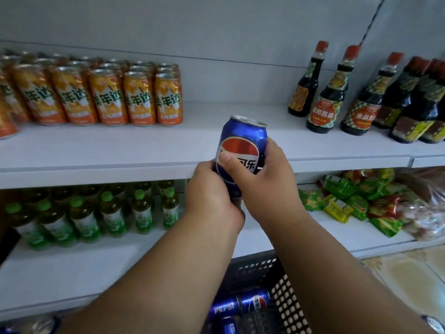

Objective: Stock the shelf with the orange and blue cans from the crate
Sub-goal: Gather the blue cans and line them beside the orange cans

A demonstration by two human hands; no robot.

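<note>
At the bottom centre of the frame, the dark crate (pixel 260 268) is still holding several blue cans (pixel 255 302) lying on their sides. Just above it, both hands are wrapping one upright blue can (pixel 243 141) at mid-frame: the left hand (pixel 212 196) is curling round its lower body with the thumb across the logo, and the right hand (pixel 269 186) is cupping its right side. The can is hovering at the front lip of the upper shelf (pixel 120 150), not yet set down. Farther back, orange cans (pixel 134 97) are standing in rows at upper left, sauce bottles (pixel 327 92) at upper right. Released too near the edge, the can could be tipping off; pushed carelessly, it could be knocking its neighbours.
</note>
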